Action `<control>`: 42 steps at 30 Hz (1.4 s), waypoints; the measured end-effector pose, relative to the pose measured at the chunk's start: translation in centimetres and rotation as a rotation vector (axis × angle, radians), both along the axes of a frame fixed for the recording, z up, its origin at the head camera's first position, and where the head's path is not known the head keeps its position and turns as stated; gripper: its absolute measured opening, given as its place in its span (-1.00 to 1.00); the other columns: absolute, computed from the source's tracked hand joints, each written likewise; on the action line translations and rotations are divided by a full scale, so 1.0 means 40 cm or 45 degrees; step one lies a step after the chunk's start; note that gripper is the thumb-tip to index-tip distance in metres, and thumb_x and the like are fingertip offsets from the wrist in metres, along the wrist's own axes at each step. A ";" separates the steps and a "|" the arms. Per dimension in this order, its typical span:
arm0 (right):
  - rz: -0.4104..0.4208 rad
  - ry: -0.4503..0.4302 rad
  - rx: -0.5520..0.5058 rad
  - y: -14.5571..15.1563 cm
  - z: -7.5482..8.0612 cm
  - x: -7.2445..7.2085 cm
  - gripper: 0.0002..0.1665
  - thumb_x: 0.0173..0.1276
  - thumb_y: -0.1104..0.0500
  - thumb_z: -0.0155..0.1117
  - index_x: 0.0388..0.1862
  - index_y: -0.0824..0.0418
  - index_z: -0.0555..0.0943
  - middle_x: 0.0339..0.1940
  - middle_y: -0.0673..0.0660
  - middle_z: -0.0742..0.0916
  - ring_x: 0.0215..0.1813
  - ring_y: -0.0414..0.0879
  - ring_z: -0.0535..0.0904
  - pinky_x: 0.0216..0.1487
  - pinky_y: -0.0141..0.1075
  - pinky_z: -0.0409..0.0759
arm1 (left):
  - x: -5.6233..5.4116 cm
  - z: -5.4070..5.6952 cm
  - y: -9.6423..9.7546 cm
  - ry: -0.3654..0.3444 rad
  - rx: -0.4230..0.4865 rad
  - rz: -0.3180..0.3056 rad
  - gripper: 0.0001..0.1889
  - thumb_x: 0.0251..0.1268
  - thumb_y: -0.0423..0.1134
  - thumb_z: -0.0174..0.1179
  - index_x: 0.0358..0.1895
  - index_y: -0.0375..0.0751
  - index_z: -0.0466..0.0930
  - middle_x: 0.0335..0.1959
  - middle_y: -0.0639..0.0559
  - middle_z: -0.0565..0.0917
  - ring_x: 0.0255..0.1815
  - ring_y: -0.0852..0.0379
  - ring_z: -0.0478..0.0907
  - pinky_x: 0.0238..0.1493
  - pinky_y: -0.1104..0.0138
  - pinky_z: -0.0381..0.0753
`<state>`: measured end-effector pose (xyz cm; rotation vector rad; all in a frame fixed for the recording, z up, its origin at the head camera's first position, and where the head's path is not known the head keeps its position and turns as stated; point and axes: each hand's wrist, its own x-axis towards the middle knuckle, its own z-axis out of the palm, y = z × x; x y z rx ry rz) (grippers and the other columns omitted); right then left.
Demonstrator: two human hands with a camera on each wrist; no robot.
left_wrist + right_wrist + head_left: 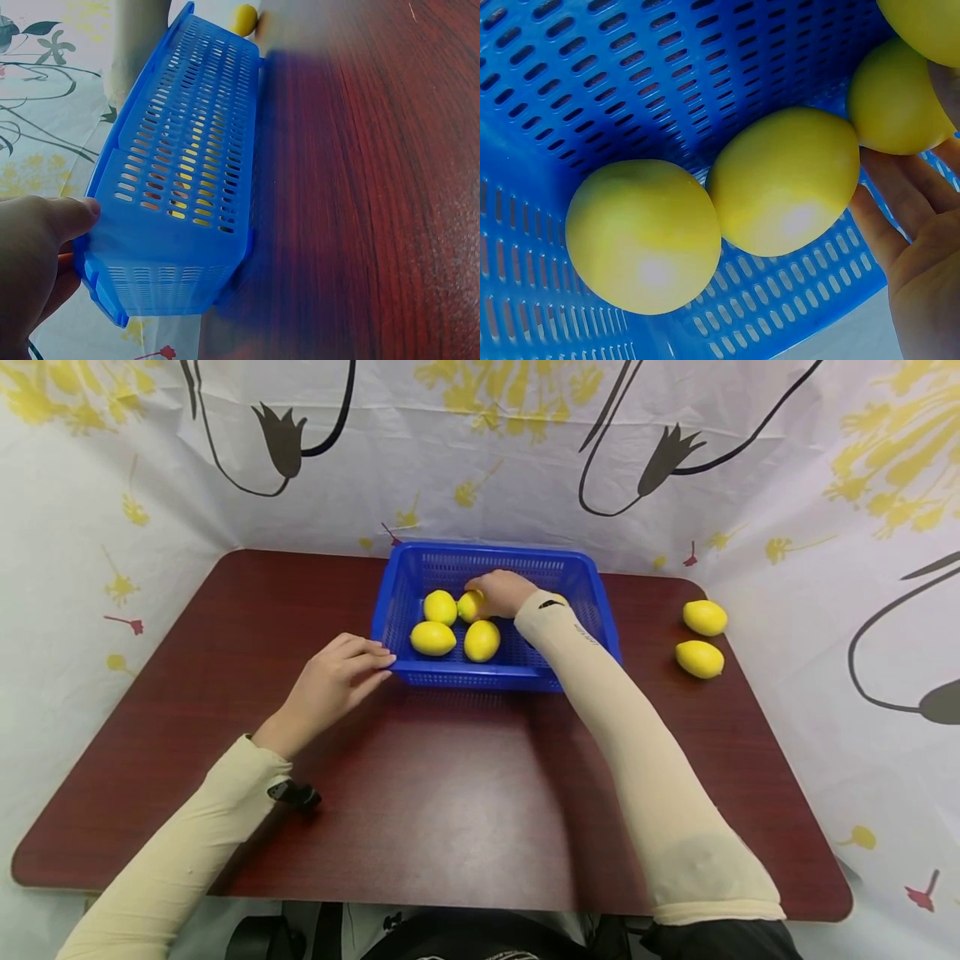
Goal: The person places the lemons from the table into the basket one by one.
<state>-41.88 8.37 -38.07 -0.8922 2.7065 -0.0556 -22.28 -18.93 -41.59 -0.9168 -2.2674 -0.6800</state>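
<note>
A blue perforated plastic basket (495, 670) stands at the table's far side with several lemons in it. My left hand (333, 681) pinches the rim at the basket's near left corner; in the left wrist view the thumb (71, 217) lies on the outside of the rim. Inside the basket, my right hand (504, 592) grips a lemon (470, 607), partly covered by the hand. Around that one lie a lemon (440, 607) to its left and two nearer the front, one lemon (432, 638) and another lemon (482, 641). The right wrist partly hides one more lemon (559, 599).
Two lemons, one (705, 618) behind the other (700, 659), lie on the dark red-brown table (465, 793) near its right edge. A patterned white cloth (487, 468) hangs behind the table and along its sides.
</note>
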 end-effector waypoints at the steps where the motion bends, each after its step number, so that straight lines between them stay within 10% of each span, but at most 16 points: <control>1: -0.001 -0.002 -0.002 0.000 0.000 0.000 -0.29 0.36 -0.06 0.35 0.43 0.10 0.42 0.35 0.15 0.60 0.37 0.09 0.49 0.47 -0.05 0.41 | 0.000 0.000 0.001 0.002 0.001 0.000 -0.71 0.00 -0.42 0.48 -0.13 -0.28 0.77 -0.14 -0.11 0.75 -0.05 -0.04 0.60 0.06 0.13 0.65; 23: -0.048 -0.050 0.040 0.024 0.067 0.011 -0.26 0.36 -0.09 0.33 0.47 0.05 0.38 0.36 0.17 0.59 0.36 0.08 0.49 0.41 -0.01 0.46 | 0.005 -0.005 0.003 0.000 0.022 0.001 -0.71 0.01 -0.43 0.47 -0.13 -0.26 0.77 -0.14 -0.10 0.75 -0.04 -0.02 0.60 0.07 0.15 0.64; 42: -0.016 -0.016 -0.014 0.084 0.199 0.032 -0.30 0.37 -0.08 0.32 0.44 0.03 0.42 0.24 0.19 0.66 0.23 0.07 0.57 0.30 0.01 0.55 | 0.006 -0.004 0.002 0.010 0.009 -0.002 -0.76 0.07 -0.39 0.45 -0.13 -0.26 0.77 -0.14 -0.09 0.75 -0.04 -0.02 0.60 0.08 0.18 0.61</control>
